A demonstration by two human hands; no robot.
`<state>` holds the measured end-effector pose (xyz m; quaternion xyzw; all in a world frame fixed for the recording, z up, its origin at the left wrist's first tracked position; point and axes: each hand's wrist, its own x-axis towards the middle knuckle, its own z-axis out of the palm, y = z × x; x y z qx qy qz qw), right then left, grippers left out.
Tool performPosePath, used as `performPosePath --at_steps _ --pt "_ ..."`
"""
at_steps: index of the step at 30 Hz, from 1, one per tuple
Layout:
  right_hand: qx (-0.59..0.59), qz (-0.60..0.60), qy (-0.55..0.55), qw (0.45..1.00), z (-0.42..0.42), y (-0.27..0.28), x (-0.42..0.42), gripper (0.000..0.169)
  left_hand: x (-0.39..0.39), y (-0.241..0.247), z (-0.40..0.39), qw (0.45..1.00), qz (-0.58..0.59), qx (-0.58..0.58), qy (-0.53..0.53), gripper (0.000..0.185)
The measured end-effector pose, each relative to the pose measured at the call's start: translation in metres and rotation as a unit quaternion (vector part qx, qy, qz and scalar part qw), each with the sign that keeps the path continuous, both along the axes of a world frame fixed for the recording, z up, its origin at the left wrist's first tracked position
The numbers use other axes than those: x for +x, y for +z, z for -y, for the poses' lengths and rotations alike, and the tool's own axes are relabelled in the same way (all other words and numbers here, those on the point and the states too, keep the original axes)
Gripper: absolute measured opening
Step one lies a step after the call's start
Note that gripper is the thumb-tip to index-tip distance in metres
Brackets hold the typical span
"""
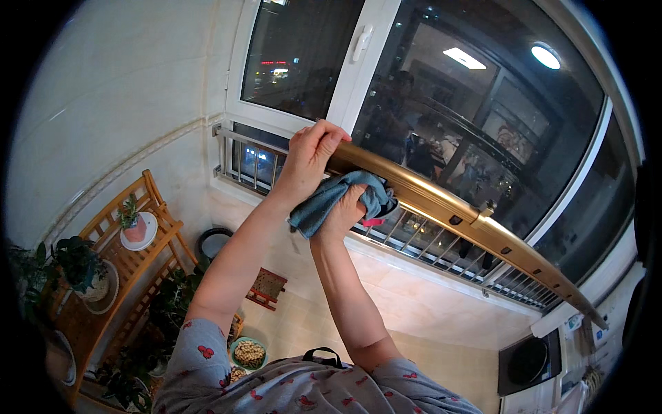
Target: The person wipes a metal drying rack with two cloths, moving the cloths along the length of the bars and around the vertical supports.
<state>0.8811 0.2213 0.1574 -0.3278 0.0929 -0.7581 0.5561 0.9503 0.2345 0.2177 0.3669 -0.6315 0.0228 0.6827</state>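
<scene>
A long gold-coloured metal rail, probably a clothes-drying pole, slants from the middle of the view down to the right. Dark slots run along its side, and a small clamp sits on its upper edge. My left hand is wrapped over the rail's near left end. Just below it, my right hand grips a bunched blue-grey cloth against the rail's underside. A bit of pink shows below the cloth, but what it belongs to is unclear.
Behind the rail are white-framed windows with a metal guard railing. A wooden plant stand with potted plants is at the left. On the floor stand a small low stool and a bowl of peanuts. A dark-topped appliance is at lower right.
</scene>
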Motion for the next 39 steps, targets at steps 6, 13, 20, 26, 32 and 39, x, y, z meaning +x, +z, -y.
performPosePath --at_steps 6,13,20,26,32,39 --pt "-0.051 0.023 0.074 0.996 0.004 -0.016 0.013 0.021 0.009 0.001 -0.002 0.999 0.042 0.024 0.008 0.033" --pt "-0.079 -0.037 0.152 0.985 -0.001 -0.029 0.014 0.012 0.019 0.005 -0.008 0.994 -0.026 0.098 -0.027 0.038" --pt "-0.022 -0.059 0.171 0.983 -0.011 -0.022 0.028 0.019 0.016 0.007 -0.015 0.989 0.011 0.148 -0.001 0.034" --pt "0.015 0.020 0.202 0.979 0.009 -0.019 0.036 0.025 0.016 0.007 -0.016 0.993 0.038 0.110 -0.008 0.029" --pt "-0.060 -0.140 0.156 0.976 0.026 -0.039 0.009 0.026 0.015 0.008 -0.016 0.994 0.019 0.105 -0.038 0.031" --pt "0.012 -0.193 0.443 0.876 0.029 -0.060 -0.042 0.033 0.028 0.002 -0.010 0.992 -0.033 0.091 -0.080 0.034"
